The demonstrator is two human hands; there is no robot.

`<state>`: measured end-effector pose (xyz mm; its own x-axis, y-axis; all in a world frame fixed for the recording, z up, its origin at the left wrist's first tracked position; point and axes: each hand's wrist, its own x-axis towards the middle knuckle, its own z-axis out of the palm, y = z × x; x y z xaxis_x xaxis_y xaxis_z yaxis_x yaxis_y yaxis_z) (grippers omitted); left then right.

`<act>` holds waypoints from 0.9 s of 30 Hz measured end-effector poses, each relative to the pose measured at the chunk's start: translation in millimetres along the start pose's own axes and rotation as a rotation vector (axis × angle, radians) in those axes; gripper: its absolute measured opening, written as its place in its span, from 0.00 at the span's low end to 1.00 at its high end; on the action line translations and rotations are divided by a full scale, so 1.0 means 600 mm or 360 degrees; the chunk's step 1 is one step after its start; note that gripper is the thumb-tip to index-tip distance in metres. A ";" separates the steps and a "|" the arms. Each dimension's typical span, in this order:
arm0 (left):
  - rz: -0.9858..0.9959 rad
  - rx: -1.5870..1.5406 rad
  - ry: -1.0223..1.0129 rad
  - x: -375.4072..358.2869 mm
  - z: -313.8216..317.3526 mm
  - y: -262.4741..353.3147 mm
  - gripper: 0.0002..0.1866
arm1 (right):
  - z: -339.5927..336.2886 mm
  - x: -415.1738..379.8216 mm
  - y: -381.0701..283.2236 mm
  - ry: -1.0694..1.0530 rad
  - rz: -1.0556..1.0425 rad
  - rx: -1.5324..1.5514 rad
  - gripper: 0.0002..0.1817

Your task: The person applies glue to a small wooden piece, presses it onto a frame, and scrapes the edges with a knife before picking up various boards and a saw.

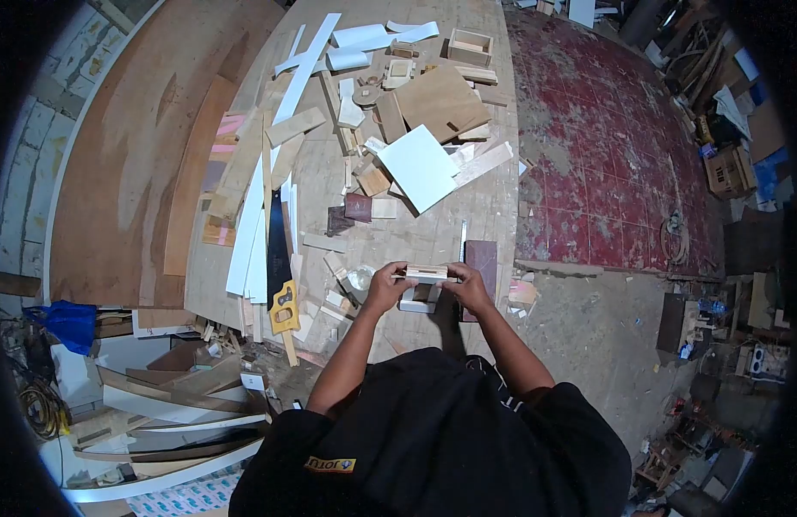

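Note:
Between my two hands I hold a small wooden block assembly (427, 272), pale on top with a white front edge. My left hand (386, 286) grips its left end, and my right hand (470, 287) grips its right end. Just below it on the workbench lies a small white-edged piece (419, 299), partly covered. A dark reddish-brown block (480, 258) stands to the right of my right hand, with a thin metal ruler (464, 233) beside it. Left of my left hand sits a small clear round dish (360, 277).
A handsaw (283, 267) with a yellow handle lies at the bench's left, over long white strips (252, 233). Farther up are a white square panel (418, 169), a brown board (441, 102), an open wooden box (471, 46) and offcuts. Curved boards (179, 396) are piled at lower left.

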<state>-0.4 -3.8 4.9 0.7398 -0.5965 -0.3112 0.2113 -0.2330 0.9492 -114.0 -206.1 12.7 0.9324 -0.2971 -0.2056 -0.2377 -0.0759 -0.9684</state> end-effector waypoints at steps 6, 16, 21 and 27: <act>0.0031 -0.0073 -0.0007 0.000 -0.001 -0.005 0.23 | 0.002 -0.001 -0.004 0.0009 0.0044 0.0057 0.19; 0.0050 0.0026 0.0036 0.004 -0.003 -0.020 0.23 | 0.001 -0.001 0.004 0.0010 -0.0008 0.0015 0.20; 0.0012 0.0029 0.0026 0.001 -0.003 -0.012 0.23 | 0.002 -0.001 0.002 0.0006 0.0001 -0.0006 0.20; 0.0045 0.0059 0.0032 -0.001 -0.003 -0.005 0.23 | 0.003 0.000 0.007 0.0011 -0.0014 0.0015 0.21</act>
<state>-0.1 -1.5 2.3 0.7580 -0.5877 -0.2831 0.1667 -0.2450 0.9551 -114.4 -204.8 8.3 0.9326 -0.3030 -0.1961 -0.2268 -0.0695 -0.9714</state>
